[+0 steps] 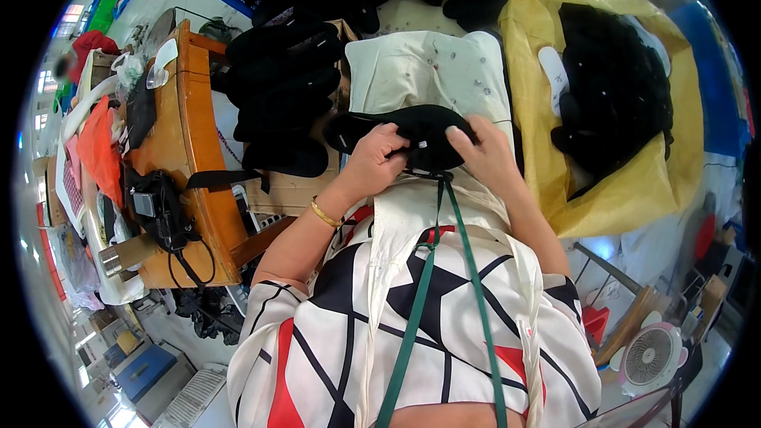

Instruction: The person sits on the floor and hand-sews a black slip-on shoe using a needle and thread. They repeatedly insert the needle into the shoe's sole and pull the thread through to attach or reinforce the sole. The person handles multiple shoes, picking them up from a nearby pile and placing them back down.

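A long, soft black fabric piece (pixel 432 120) with rounded ends, somewhat like a slipper, lies across my lap, held in both hands. I cannot make out its exact kind. A small white tag shows near its middle. My left hand (pixel 379 157), with a bracelet on the wrist, has its fingers bent and closed on the near edge of the piece. At its right end, my right hand (pixel 483 150) grips it with the thumb on top and the fingers partly hidden behind. Below the piece, a green cord (pixel 468 261) hangs down over my apron.
Similar black pieces (pixel 281 83) are stacked to the left. A yellow sack (pixel 634 206) on the right holds more of them and a white sole-shaped piece (pixel 552 79). Beyond my hands lies a pale cushion (pixel 420 63). A wooden table (pixel 198 127) stands left, a fan (pixel 652 357) lower right.
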Available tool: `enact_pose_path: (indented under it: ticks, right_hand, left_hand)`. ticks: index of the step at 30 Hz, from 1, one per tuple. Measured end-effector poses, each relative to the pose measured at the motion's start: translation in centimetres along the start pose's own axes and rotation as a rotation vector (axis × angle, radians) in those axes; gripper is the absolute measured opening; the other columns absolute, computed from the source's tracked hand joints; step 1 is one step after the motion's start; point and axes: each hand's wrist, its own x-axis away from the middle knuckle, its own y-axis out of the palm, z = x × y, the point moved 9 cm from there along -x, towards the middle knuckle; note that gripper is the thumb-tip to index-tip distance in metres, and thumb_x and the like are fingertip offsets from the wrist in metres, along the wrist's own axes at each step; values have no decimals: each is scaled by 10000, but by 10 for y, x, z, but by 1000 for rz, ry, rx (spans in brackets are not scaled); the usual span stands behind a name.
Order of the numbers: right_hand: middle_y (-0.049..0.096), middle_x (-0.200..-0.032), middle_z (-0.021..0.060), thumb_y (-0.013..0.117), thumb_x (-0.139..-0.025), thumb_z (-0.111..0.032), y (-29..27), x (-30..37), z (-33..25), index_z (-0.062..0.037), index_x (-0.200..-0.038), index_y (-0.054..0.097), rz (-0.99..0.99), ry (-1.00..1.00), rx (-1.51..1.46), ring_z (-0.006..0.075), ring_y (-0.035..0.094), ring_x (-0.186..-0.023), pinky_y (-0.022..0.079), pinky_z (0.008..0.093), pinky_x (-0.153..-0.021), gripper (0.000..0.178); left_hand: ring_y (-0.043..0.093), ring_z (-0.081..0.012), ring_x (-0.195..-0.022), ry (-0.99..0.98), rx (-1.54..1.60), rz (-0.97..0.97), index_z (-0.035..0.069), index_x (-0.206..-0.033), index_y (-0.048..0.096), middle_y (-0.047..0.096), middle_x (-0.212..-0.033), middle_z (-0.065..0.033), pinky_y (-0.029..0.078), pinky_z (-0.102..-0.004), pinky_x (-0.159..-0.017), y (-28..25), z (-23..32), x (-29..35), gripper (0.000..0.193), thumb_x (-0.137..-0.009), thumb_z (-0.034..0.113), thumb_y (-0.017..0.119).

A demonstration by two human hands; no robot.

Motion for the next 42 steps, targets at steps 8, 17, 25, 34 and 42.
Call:
enact_pose_path:
  ticks: [8,17,25,34,42]
  right_hand:
    - [481,-685,139,683,-909,-354,7,-8,-25,35,-769,510,79,-91,38,280,477,-638,395,390,-593,448]
    - [587,-810,-26,646,-960,-378,-5,-8,52,12,-918,666,-22,313,-344,90,507,-765,424,262,-694,393]
    - [649,-857,59,543,-1007,-450,-249,25,132,29,-1172,620,904,237,-1013,164,637,-826,553,311,-824,512]
    - [610,-803,31,540,-1013,-173,-120,13,146,5,-1045,657,546,355,-983,124,598,-704,518,264,-679,215]
    - [625,-796,46,578,-957,-57,-32,4,53,1,-1306,460,229,116,-671,134,629,-753,521,283,-728,372]
  left_hand:
    - [610,-75,-858,-503,771,37,-32,-1081,655,699,-974,-25,514,-243,-799,12,-22,7,268,-909,157,737]
    - [611,-129,-757,-206,178,68,13,-932,673,687,-874,-37,494,-269,-698,-18,-5,-24,87,-889,73,719]
    - [598,-302,-986,35,-700,326,50,-1021,641,650,-1010,-109,511,-398,-813,-43,-7,-48,202,-899,207,676]
    - [569,-349,-943,-272,-927,178,52,-879,573,592,-890,-107,481,-458,-812,-62,-95,-42,141,-865,159,663]
    - [579,-183,-841,-34,-86,29,23,-1035,711,671,-1023,-89,478,-315,-761,17,-12,-62,157,-946,145,667]
